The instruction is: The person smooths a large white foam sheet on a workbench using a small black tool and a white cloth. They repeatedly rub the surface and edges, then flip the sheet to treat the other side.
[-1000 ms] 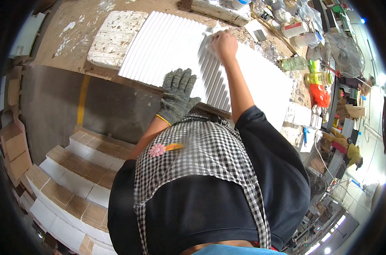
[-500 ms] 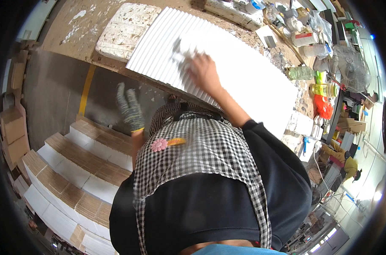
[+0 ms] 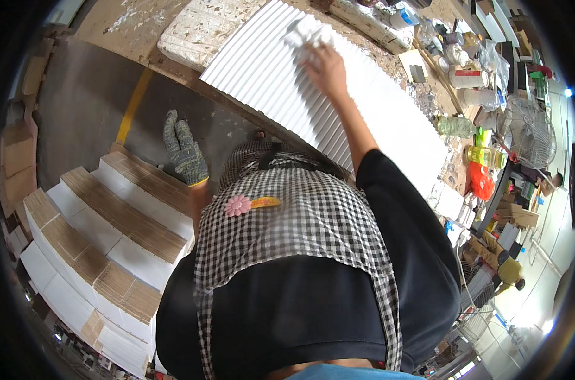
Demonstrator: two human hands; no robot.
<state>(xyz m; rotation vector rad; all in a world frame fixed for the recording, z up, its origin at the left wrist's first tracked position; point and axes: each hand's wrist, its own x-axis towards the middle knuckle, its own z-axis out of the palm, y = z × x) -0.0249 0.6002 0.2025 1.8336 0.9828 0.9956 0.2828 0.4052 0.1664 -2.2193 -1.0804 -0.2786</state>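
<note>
A large white ridged panel (image 3: pixel 389 120) lies on the workbench in front of me. My right hand (image 3: pixel 327 68), bare, is over the panel's far left part, its fingers closed round a crumpled white rag (image 3: pixel 308 30). The rag rests on the ridges near the far edge. My left hand (image 3: pixel 185 154) wears a grey knitted glove with a yellow cuff. It hangs off the bench's near side above the floor, fingers stretched out, holding nothing.
A paint-stained white block (image 3: pixel 192 31) lies left of the panel. Bottles, a white tub (image 3: pixel 468 78) and a green bottle (image 3: pixel 455 126) crowd the bench's right. Stacked white panels with cardboard edges (image 3: pixel 120 215) stand at lower left. A fan (image 3: pixel 525 130) and another person (image 3: pixel 508 269) are at right.
My right hand has moved the rag away from me and slightly right, toward the panel's far edge. My gloved left hand has shifted slightly left. The whole view has shifted a little.
</note>
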